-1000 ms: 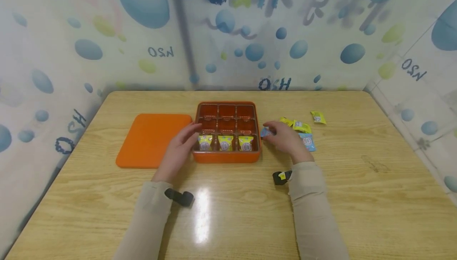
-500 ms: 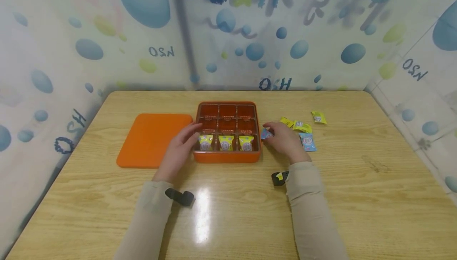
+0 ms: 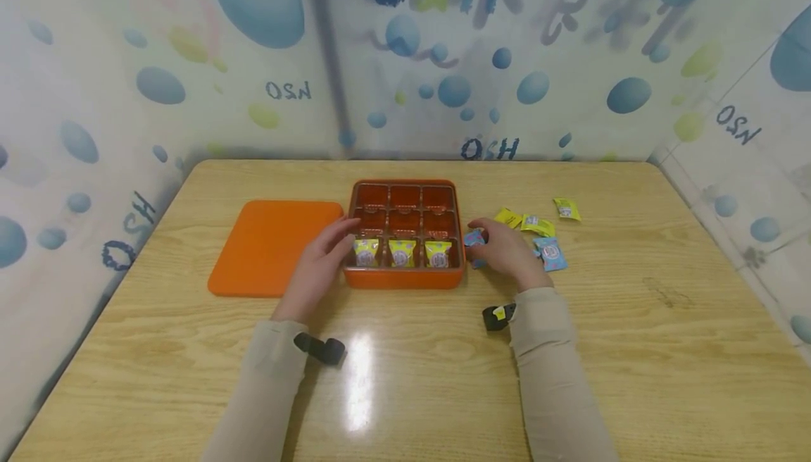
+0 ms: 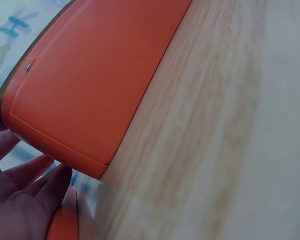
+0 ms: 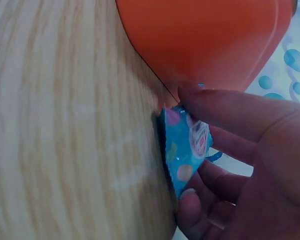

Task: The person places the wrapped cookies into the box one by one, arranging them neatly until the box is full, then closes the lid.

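Note:
An orange box (image 3: 405,279) with a clear divided insert stands mid-table, and yellow candy packets (image 3: 402,253) fill its three front compartments. The middle and back rows show bare. My left hand (image 3: 319,259) rests at the box's left side, fingers loosely spread and fingertips touching its edge near a corner in the left wrist view. Just right of the box, my right hand (image 3: 507,251) pinches a small blue candy packet (image 5: 184,147) between thumb and fingers. That packet is tipped on edge close to the wood, with the thumb tip near the box wall.
The orange lid (image 3: 272,247) lies flat to the left of the box. Beyond the right hand are another blue packet (image 3: 551,253) and yellow packets (image 3: 537,225), with one yellow packet (image 3: 567,209) farther off. A patterned wall (image 3: 405,117) borders the table's back.
More of the blue packet shows at my right fingertips, reaching lower beside the box. The other blue packet sits slightly farther right of the hand. My left hand stays in place.

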`<state>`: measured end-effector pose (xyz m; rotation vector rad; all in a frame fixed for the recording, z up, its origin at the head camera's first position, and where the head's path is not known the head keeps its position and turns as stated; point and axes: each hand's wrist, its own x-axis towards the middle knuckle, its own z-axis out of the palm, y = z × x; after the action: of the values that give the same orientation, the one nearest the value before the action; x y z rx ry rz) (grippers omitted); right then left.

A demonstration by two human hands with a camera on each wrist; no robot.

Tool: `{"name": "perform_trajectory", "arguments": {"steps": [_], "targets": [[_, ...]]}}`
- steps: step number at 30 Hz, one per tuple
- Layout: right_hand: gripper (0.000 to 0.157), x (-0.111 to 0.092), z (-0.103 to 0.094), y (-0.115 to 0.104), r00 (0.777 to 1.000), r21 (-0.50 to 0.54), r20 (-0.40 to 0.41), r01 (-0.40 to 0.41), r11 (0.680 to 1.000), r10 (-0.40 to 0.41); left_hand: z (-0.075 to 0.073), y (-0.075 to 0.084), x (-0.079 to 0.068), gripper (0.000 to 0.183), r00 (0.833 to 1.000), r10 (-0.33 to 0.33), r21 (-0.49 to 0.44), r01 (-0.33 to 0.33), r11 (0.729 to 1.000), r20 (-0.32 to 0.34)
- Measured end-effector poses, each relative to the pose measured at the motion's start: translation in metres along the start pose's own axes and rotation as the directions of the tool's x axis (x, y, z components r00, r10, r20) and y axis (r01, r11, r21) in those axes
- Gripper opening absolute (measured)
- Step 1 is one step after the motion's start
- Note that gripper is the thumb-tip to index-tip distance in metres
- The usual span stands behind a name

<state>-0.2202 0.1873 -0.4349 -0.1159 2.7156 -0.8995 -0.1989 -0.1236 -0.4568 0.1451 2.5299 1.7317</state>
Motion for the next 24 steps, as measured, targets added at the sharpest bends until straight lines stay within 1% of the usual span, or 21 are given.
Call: {"name": "perform_trajectory", "arguments": {"steps": [4,7,9,16,21,24], "targets": [[0.04,0.002,0.0,0.002,1.0,-0.005,0.004,0.016,1.0,-0.016,0.0,0.0,0.001,0.036,1.0,0.002,0.002,-0.002,1.0,-0.004],[0.038,0.004,0.001,0.004,1.0,-0.005,0.003,0.008,1.0,-0.008,0.0,-0.001,0.001,0.036,1.0,0.005,0.013,-0.005,1.0,-0.004],[0.039,0.004,0.001,0.005,1.0,-0.002,0.001,0.0,1.0,0.0,-0.001,0.001,0.0,0.036,1.0,0.009,0.013,-0.009,1.0,0.0],[0.04,0.006,0.001,0.008,0.999,0.023,-0.032,-0.002,1.0,0.003,-0.001,0.027,-0.011,0.037,1.0,-0.018,-0.009,0.018,1.0,0.015],[0.037,0.006,-0.001,0.008,0.998,0.09,-0.063,-0.015,0.996,0.021,-0.001,0.033,-0.014,0.037,1.0,-0.007,-0.004,0.008,1.0,0.011],[0.033,0.006,-0.002,0.006,0.996,0.128,-0.085,0.002,0.992,0.009,-0.001,0.033,-0.014,0.036,1.0,-0.006,-0.002,0.006,1.0,0.007]]}}
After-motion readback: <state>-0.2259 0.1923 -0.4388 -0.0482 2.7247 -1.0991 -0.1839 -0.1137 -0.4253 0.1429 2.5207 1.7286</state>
